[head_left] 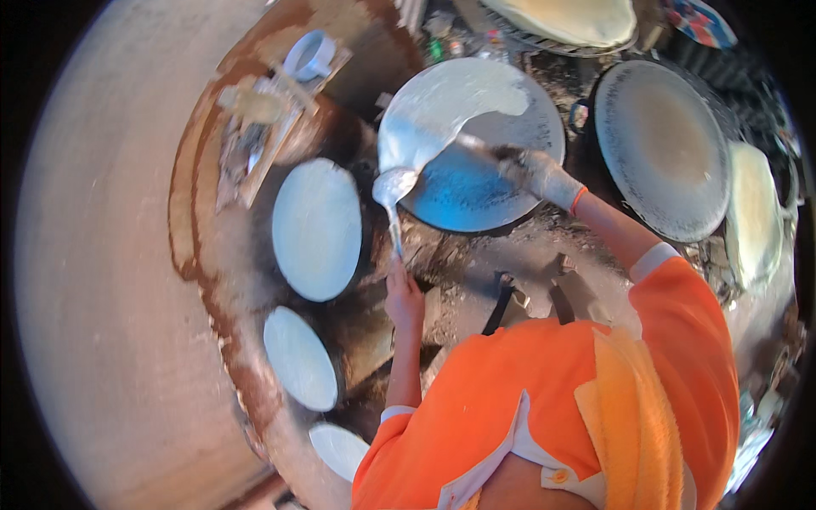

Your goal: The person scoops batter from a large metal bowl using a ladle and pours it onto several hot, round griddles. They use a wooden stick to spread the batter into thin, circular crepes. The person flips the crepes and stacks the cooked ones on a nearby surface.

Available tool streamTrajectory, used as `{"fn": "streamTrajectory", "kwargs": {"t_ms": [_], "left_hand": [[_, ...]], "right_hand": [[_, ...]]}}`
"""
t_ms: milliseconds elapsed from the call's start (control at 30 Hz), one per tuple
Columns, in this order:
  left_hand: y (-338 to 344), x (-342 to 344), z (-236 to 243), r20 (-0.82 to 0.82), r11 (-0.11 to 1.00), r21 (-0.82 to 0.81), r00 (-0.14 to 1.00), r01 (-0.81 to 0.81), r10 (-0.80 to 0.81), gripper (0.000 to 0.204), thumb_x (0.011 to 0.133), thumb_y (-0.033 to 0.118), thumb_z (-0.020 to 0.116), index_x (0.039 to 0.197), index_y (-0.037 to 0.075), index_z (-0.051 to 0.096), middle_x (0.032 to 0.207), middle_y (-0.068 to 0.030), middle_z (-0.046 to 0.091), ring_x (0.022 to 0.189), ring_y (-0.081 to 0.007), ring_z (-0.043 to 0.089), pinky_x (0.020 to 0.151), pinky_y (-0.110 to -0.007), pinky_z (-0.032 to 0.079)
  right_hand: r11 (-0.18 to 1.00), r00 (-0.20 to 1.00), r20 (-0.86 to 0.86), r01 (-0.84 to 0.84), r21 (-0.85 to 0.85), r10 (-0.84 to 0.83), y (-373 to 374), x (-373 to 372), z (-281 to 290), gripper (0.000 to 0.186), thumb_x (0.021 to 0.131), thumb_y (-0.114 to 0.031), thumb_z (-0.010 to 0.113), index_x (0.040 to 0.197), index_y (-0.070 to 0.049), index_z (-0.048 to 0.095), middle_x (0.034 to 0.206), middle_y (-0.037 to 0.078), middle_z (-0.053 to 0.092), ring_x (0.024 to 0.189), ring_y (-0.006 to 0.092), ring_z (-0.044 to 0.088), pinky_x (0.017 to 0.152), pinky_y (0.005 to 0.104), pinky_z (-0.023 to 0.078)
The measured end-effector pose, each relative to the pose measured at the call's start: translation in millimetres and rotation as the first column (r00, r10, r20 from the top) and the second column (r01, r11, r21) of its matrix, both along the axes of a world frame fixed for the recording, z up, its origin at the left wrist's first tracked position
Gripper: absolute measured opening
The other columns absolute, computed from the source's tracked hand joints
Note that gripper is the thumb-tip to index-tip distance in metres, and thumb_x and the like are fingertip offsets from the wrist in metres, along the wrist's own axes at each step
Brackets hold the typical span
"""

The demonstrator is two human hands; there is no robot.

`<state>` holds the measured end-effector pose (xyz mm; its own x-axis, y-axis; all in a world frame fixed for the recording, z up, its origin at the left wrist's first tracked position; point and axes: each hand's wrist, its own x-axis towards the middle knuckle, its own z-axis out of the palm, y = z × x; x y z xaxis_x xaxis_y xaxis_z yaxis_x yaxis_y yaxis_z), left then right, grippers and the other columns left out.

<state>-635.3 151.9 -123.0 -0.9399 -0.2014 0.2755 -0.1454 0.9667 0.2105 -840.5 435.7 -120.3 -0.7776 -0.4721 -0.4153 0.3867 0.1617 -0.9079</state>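
My left hand grips the long handle of a ladle, whose bowl is at the left edge of a large round griddle. A pale batter layer covers the griddle's upper and left part; the rest shows dark, speckled metal. My right hand, in a pale soiled glove with an orange cuff, is over the griddle, closed on a blurred spreading tool that reaches toward the batter's edge.
Pale-covered round plates line the left. Another griddle is at the right, beside pale sheets and a tray with another sheet. A light-blue container sits on a cluttered board at upper left. A curved ledge borders the workspace.
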Motion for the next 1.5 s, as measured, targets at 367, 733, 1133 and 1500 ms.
{"fn": "streamTrajectory", "kwargs": {"t_ms": [367, 733, 1133, 1500], "left_hand": [[-7, 103, 13, 0.096, 0.722, 0.691, 0.985, 0.039, -0.145, 0.049, 0.084, 0.004, 0.053, 0.131, 0.005, 0.038, 0.086, -0.0102, 0.058, 0.064, -0.0191, 0.056, 0.056, -0.027, 0.045], [-76, -9, 153, -0.104, -0.03, 0.994, 0.994, 0.104, -0.01, 0.049, 0.089, 0.007, 0.039, 0.136, 0.012, 0.025, 0.064, 0.0014, 0.037, 0.04, -0.0035, 0.028, 0.035, -0.019, 0.024], [-90, 116, 144, 0.034, -0.068, 0.997, 0.999, -0.032, 0.039, 0.058, 0.077, -0.001, 0.04, 0.133, 0.011, 0.03, 0.068, -0.0013, 0.045, 0.038, -0.0035, 0.029, 0.035, -0.018, 0.029], [-81, 139, 161, 0.056, -0.084, 0.995, 0.997, -0.051, 0.062, 0.056, 0.08, -0.004, 0.044, 0.132, 0.011, 0.031, 0.062, 0.0015, 0.04, 0.036, -0.0028, 0.029, 0.033, -0.018, 0.026]], "right_hand": [[0.992, 0.992, 0.059, -0.114, 0.054, 0.111, 65, 122, 7, 0.023, 0.087, -0.028, 0.053, 0.098, -0.008, 0.056, 0.062, -0.001, 0.043, 0.048, 0.0081, 0.038, 0.044, 0.0241, 0.033], [0.738, 0.581, 0.621, 0.675, -0.005, -0.527, -209, 155, -14, 0.038, 0.086, -0.043, 0.049, 0.063, -0.013, 0.044, 0.048, 0.0, 0.04, 0.034, 0.0136, 0.037, 0.033, 0.0317, 0.032], [0.759, 0.758, 0.276, 0.638, -0.129, -0.591, -239, 179, -113, 0.032, 0.087, -0.043, 0.049, 0.075, -0.013, 0.048, 0.053, -0.001, 0.042, 0.037, 0.0132, 0.039, 0.034, 0.0307, 0.033], [0.57, 0.63, 0.481, 0.77, -0.286, -0.61, -155, 227, -20, 0.029, 0.087, -0.041, 0.05, 0.073, -0.015, 0.046, 0.05, -0.001, 0.041, 0.033, 0.0127, 0.036, 0.032, 0.0292, 0.03]]}}
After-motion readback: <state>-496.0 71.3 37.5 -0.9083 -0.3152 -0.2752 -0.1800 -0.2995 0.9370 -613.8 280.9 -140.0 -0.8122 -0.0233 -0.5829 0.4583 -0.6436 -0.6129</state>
